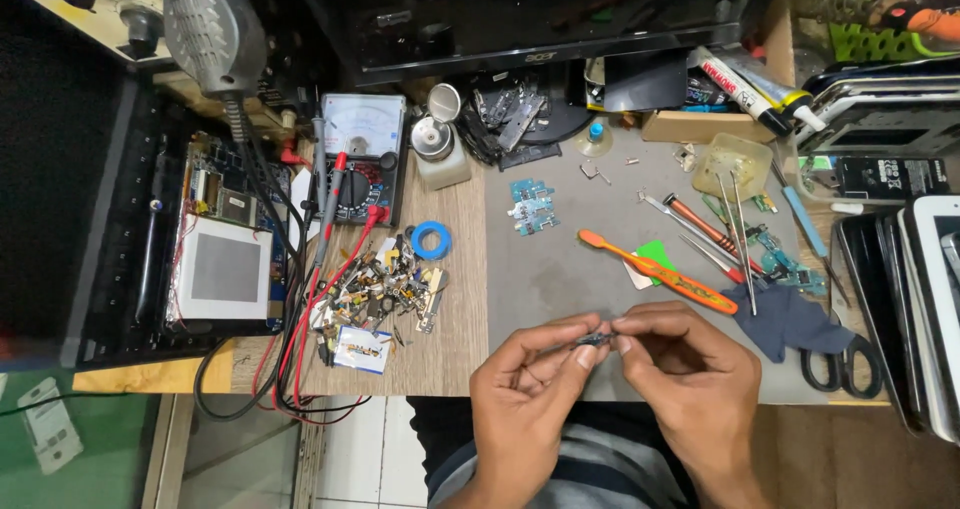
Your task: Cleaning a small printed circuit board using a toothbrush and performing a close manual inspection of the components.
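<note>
Left hand (525,389) and right hand (680,369) meet above near edge of table (560,279). Fingers of both hands closed on small dark part (596,339), held between fingertips. Risk: part slips from pinch, gets lost among loose pieces (375,289).

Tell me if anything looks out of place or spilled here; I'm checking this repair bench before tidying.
A heap of small loose parts lies scattered on the wooden table beside the multimeter, whose red leads trail through it. An orange toothbrush lies among the tools. Both hands pinch one tiny part.
</note>
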